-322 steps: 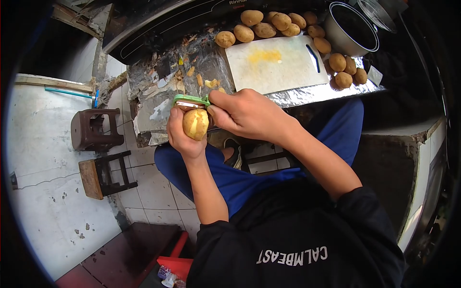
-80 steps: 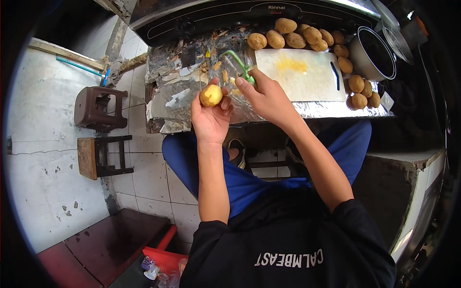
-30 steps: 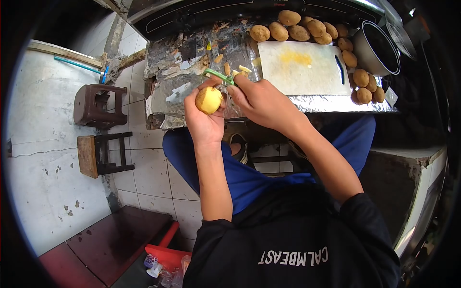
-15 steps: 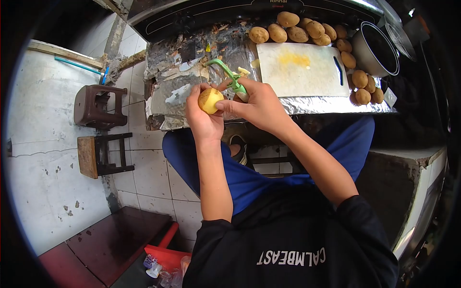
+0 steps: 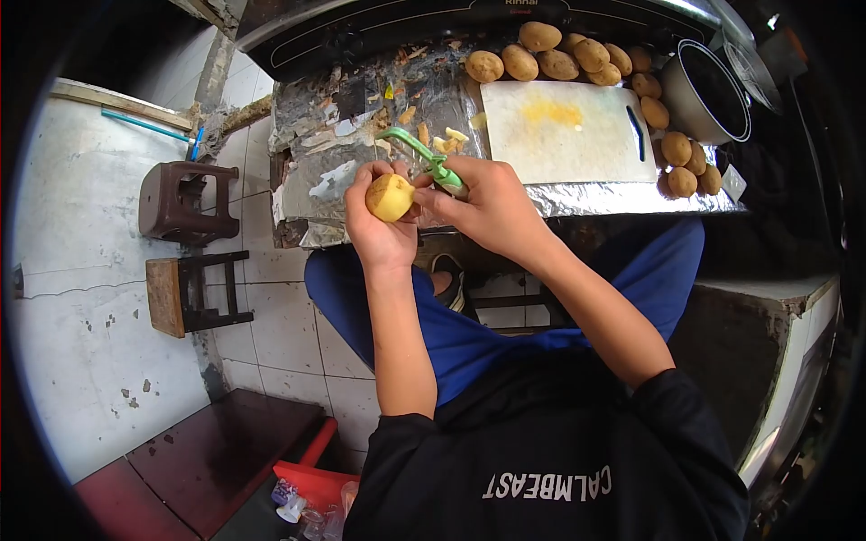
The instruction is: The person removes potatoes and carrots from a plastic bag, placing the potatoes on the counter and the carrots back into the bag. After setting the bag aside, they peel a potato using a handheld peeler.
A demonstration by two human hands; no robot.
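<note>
Cradling a partly peeled potato [image 5: 391,199] in the left hand [image 5: 384,238], palm turned up, fingers curled around its back and sides. Showing yellow flesh over much of it, with brown skin towards the upper left. Keeping it above the near edge of a worn, foil-covered surface [image 5: 296,197], in front of the lap.

Gripping a green peeler [image 5: 437,167] in the right hand [image 5: 492,203], fingers wrapped around the handle. Pointing its head away from the body and leftwards, past the potato and apart from it. Holding the right thumb and forefinger at the potato's right side; cannot tell whether pinching or just beside it.

Facing scattered peelings [image 5: 451,142] just beyond the peeler. Flanked on the right by a white board [image 5: 577,149], lying flat and stained yellow in its upper part. Bordered along the board's far edge and right end by unpeeled potatoes [image 5: 558,65], with a separate cluster of four [image 5: 682,182] near its lower right corner. Followed farther right by a pot [image 5: 683,108], with a lid [image 5: 756,77] beside it, and a small white packet [image 5: 734,183] next to the cluster.

Backed by a black stove [image 5: 433,25] along the surface's far side. Sitting in blue trousers [image 5: 460,352], with two stools [image 5: 185,203] off to the left.
</note>
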